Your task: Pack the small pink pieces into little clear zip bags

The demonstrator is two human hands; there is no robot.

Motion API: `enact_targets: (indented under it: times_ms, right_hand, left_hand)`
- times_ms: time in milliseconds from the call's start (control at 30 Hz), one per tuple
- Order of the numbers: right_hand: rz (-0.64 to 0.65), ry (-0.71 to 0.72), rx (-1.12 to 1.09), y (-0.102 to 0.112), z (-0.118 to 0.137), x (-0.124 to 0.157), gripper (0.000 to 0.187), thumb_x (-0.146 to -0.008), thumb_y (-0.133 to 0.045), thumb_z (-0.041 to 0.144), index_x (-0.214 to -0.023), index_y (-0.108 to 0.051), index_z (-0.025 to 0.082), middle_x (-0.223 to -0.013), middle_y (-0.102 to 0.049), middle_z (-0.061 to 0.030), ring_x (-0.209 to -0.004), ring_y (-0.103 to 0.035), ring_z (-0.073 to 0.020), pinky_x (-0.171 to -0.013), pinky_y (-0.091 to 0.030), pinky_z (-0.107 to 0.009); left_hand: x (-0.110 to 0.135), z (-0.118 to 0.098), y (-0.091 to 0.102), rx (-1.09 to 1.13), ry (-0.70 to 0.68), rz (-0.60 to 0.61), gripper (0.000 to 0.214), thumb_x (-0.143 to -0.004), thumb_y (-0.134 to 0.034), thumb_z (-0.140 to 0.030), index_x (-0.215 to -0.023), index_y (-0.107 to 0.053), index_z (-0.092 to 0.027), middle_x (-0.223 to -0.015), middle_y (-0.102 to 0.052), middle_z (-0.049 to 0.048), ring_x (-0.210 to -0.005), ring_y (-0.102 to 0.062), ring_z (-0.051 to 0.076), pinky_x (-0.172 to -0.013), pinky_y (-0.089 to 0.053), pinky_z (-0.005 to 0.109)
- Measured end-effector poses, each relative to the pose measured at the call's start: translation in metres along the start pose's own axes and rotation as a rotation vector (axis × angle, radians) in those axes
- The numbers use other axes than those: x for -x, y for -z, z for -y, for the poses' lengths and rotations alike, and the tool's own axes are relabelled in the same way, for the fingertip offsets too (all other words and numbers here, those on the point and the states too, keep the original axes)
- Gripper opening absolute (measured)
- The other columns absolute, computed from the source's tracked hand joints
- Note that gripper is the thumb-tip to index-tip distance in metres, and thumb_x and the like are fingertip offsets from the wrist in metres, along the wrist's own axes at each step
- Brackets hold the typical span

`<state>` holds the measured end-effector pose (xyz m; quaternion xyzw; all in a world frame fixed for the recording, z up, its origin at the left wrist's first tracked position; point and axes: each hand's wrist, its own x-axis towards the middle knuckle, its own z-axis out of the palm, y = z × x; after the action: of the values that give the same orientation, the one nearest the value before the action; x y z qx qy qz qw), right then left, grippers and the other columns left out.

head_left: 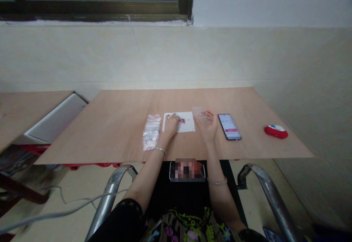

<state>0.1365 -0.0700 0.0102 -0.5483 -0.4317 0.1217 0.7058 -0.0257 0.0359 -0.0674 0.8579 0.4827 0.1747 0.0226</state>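
Note:
My left hand (171, 123) rests on a white sheet (189, 125) lying on the wooden table (115, 124), its fingers pinched close to a small pink item (183, 120) on the sheet. My right hand (206, 123) is raised just right of the sheet, fingers curled around a small clear plastic bag (197, 111). A stack of clear bags with pink contents (151, 131) lies just left of my left hand.
A smartphone (229, 126) lies right of my right hand, and a red and white object (276, 131) sits near the table's right edge. A white box (55, 119) stands to the left of the table. Metal chair arms (258, 183) flank my lap.

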Motion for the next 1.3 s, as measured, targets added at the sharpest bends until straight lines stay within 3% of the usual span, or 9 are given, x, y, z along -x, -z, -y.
enact_targets:
  times_ms: [233,333,467,600,767,1033,1133,1233,1300]
  right_hand:
    - [0.06,0.016,0.049,-0.002,-0.009,0.003,0.056,-0.066,-0.074,0.047,-0.109,-0.054,0.017,-0.105,-0.064,-0.0096,-0.098,-0.06,-0.0222,-0.089,-0.047,-0.04]
    - [0.101,0.013,0.108,-0.003,-0.019,0.005,0.057,-0.067,-0.074,0.049,-0.112,-0.054,0.02,-0.111,-0.062,-0.0096,-0.103,-0.058,-0.0235,-0.092,-0.047,-0.042]
    - [0.164,0.031,0.172,-0.005,-0.028,0.006,0.057,-0.065,-0.075,0.05,-0.11,-0.055,0.02,-0.112,-0.062,-0.0091,-0.106,-0.057,-0.0247,-0.093,-0.046,-0.043]
    - [0.216,0.037,0.146,-0.008,-0.03,0.008,0.055,-0.066,-0.074,0.049,-0.109,-0.056,0.02,-0.109,-0.063,-0.0081,-0.103,-0.059,-0.024,-0.092,-0.047,-0.043]
    - [0.222,0.043,0.099,-0.012,-0.029,0.008,0.05,-0.067,-0.072,0.046,-0.107,-0.056,0.021,-0.107,-0.064,-0.007,-0.101,-0.06,-0.0235,-0.09,-0.048,-0.043]
    - [0.231,0.043,0.051,-0.01,-0.025,0.008,0.051,-0.067,-0.072,0.044,-0.11,-0.054,0.021,-0.109,-0.063,-0.0078,-0.102,-0.06,-0.0228,-0.091,-0.048,-0.041]
    - [0.213,0.046,0.045,-0.01,-0.023,0.007,0.051,-0.067,-0.073,0.043,-0.108,-0.054,0.019,-0.106,-0.063,-0.0078,-0.1,-0.06,-0.0218,-0.09,-0.048,-0.04]
    - [0.175,0.026,0.049,-0.009,-0.023,0.007,0.051,-0.067,-0.074,0.043,-0.108,-0.054,0.018,-0.105,-0.063,-0.0084,-0.1,-0.06,-0.0215,-0.09,-0.048,-0.039]
    - [0.163,0.02,0.054,-0.007,-0.026,0.006,0.052,-0.067,-0.074,0.043,-0.108,-0.054,0.019,-0.106,-0.063,-0.0086,-0.1,-0.059,-0.0213,-0.091,-0.048,-0.039]
  left_hand:
    - [0.0,-0.001,0.005,0.085,0.068,-0.005,0.025,-0.088,-0.05,-0.017,-0.103,-0.07,-0.016,-0.102,-0.07,0.0136,-0.102,-0.06,0.025,-0.093,-0.041,0.039]
    - [0.002,-0.01,0.018,0.215,0.15,-0.117,0.026,-0.086,-0.054,-0.016,-0.108,-0.068,-0.015,-0.105,-0.07,0.0122,-0.101,-0.062,0.023,-0.092,-0.044,0.038]
    - [-0.001,-0.034,0.049,0.516,0.232,-0.3,0.03,-0.084,-0.059,-0.02,-0.114,-0.064,-0.017,-0.099,-0.072,0.006,-0.096,-0.064,0.018,-0.089,-0.049,0.033]
    - [-0.007,-0.059,0.08,0.702,0.135,-0.253,0.031,-0.081,-0.062,-0.021,-0.112,-0.064,-0.017,-0.089,-0.072,0.0018,-0.086,-0.066,0.015,-0.084,-0.051,0.03]
    - [-0.005,-0.073,0.098,0.71,0.007,-0.193,0.026,-0.082,-0.061,-0.019,-0.107,-0.066,-0.016,-0.093,-0.072,0.0034,-0.089,-0.066,0.015,-0.086,-0.05,0.03]
    - [-0.003,-0.078,0.102,0.606,-0.065,-0.183,0.024,-0.083,-0.061,-0.02,-0.105,-0.067,-0.017,-0.098,-0.072,0.005,-0.094,-0.066,0.016,-0.089,-0.05,0.031]
    - [-0.002,-0.08,0.099,0.621,-0.01,-0.261,0.022,-0.087,-0.056,-0.024,-0.105,-0.067,-0.018,-0.105,-0.071,0.0062,-0.098,-0.065,0.016,-0.09,-0.049,0.031]
    - [-0.002,-0.073,0.087,0.568,0.089,-0.358,0.026,-0.092,-0.049,-0.027,-0.109,-0.066,-0.017,-0.111,-0.069,0.0076,-0.103,-0.062,0.017,-0.093,-0.047,0.032]
    - [-0.003,-0.061,0.071,0.465,0.128,-0.337,0.029,-0.093,-0.045,-0.025,-0.113,-0.064,-0.016,-0.116,-0.067,0.0091,-0.109,-0.06,0.018,-0.097,-0.044,0.034]
